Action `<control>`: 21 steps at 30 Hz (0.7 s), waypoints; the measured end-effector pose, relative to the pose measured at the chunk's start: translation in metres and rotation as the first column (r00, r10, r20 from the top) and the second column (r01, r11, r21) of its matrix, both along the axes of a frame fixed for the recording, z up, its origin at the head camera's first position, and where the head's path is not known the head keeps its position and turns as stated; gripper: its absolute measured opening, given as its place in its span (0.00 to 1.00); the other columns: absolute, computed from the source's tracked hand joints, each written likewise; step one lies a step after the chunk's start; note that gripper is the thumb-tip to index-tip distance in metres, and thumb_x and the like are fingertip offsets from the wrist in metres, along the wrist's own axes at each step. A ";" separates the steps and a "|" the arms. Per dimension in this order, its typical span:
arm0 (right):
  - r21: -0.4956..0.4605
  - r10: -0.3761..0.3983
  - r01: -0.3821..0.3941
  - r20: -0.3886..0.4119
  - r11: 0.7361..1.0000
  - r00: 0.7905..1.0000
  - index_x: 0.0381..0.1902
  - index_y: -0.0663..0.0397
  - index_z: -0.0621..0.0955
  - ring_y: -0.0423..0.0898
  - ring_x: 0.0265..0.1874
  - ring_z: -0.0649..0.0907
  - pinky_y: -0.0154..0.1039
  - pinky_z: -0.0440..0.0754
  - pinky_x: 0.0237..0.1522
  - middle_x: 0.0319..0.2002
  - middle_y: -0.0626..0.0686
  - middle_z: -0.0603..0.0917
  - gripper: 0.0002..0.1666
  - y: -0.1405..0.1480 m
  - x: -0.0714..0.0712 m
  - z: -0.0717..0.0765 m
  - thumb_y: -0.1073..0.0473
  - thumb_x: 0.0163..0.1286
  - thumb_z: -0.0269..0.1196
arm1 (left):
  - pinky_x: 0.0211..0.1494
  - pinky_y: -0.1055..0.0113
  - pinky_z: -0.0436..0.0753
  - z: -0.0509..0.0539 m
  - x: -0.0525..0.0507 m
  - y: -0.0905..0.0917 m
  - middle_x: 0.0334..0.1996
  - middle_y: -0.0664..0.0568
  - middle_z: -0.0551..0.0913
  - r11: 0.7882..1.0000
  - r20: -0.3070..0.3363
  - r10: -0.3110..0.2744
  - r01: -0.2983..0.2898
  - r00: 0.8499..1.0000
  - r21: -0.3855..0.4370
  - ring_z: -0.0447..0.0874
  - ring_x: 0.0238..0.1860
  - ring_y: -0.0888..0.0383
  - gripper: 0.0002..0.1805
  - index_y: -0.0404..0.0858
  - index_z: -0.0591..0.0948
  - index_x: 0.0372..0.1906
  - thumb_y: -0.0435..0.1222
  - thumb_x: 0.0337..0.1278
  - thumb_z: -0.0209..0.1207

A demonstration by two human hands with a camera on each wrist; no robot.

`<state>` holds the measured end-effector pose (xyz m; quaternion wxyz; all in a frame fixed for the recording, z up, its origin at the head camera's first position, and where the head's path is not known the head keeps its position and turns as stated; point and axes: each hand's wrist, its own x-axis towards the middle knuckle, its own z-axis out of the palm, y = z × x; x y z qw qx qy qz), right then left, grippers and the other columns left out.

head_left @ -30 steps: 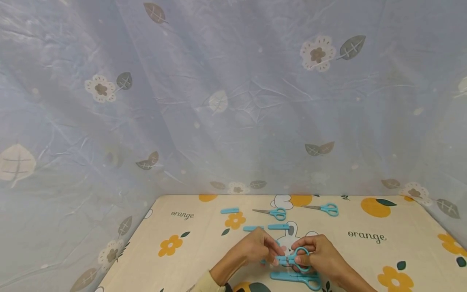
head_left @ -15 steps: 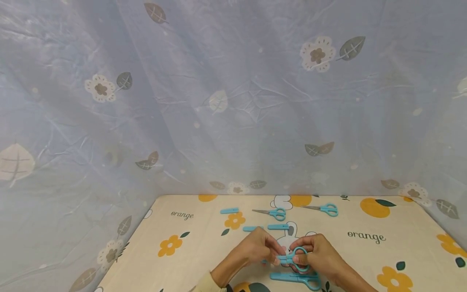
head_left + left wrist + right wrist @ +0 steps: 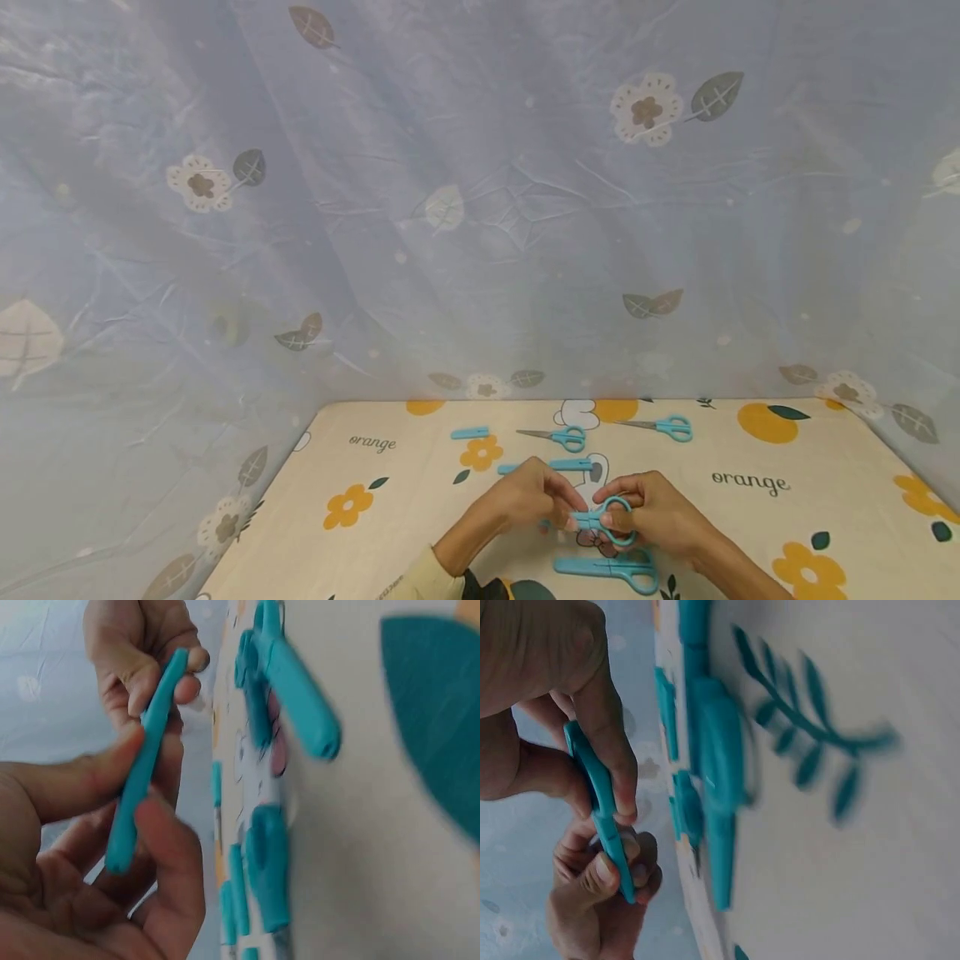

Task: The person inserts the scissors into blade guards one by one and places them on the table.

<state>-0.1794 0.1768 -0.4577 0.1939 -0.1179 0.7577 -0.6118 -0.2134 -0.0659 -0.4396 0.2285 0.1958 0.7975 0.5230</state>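
Note:
A pair of light-blue scissors (image 3: 619, 533) is held between both hands above the table, its blades inside a matching blue blade cover (image 3: 135, 802). My left hand (image 3: 531, 497) pinches the cover between thumb and fingers. With thumb and fingers, my right hand (image 3: 660, 515) grips the scissors by the handle loops. In the right wrist view, cover and handles meet in one line, and no bare metal shows between them. Just below the hands lies another pair of covered scissors (image 3: 606, 569). A small blue piece, mostly hidden, shows beside my left hand.
Two uncovered scissors, one at centre (image 3: 558, 437) and one farther right (image 3: 660, 427), lie toward the back. Loose blue blade covers rest nearby, one at the back left (image 3: 469, 433) and another behind my hands (image 3: 572, 465). The patterned tablecloth (image 3: 420, 533) meets a hanging grey-blue sheet (image 3: 480, 292).
A second ago, metal showed between the cover and the handles; now the cover sits against the handles. Both hands have risen slightly, still holding the scissors and cover.

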 end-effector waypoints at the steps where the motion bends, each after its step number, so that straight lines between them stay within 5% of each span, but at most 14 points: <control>1: -0.001 0.023 -0.023 -0.008 1.000 1.000 0.59 0.74 0.82 0.44 0.34 0.88 0.39 0.90 0.35 0.28 0.48 0.87 0.20 0.002 -0.002 0.002 0.65 0.75 0.67 | 0.31 0.72 0.80 0.001 -0.002 0.000 0.28 0.51 0.92 1.000 -0.001 -0.015 0.015 1.000 -0.005 0.85 0.29 0.63 0.09 0.34 0.93 0.37 0.20 0.53 0.72; 7: 0.032 0.096 -0.095 -0.040 0.995 0.995 0.63 0.71 0.80 0.52 0.43 0.90 0.51 0.92 0.46 0.43 0.56 0.89 0.24 0.017 -0.012 0.016 0.57 0.80 0.66 | 0.36 0.72 0.81 0.011 -0.017 0.002 0.34 0.45 0.93 0.997 -0.039 -0.076 0.075 0.996 -0.027 0.85 0.31 0.63 0.08 0.34 0.93 0.41 0.24 0.58 0.72; 15: 0.058 0.028 -0.024 -0.067 0.998 0.997 0.69 0.72 0.76 0.52 0.46 0.90 0.55 0.91 0.50 0.51 0.58 0.90 0.32 0.038 -0.021 0.023 0.53 0.80 0.66 | 0.39 0.68 0.85 0.011 -0.030 0.014 0.36 0.47 0.93 0.998 -0.040 -0.055 0.055 0.998 0.003 0.87 0.34 0.61 0.09 0.36 0.93 0.44 0.24 0.61 0.71; 21: 0.040 0.000 0.003 -0.067 0.999 0.998 0.69 0.75 0.74 0.54 0.47 0.90 0.54 0.91 0.51 0.54 0.60 0.89 0.33 0.050 -0.025 0.018 0.53 0.80 0.66 | 0.39 0.71 0.83 0.011 -0.035 0.024 0.38 0.45 0.92 0.999 -0.099 -0.049 0.049 0.994 0.002 0.85 0.34 0.63 0.08 0.34 0.92 0.43 0.24 0.60 0.71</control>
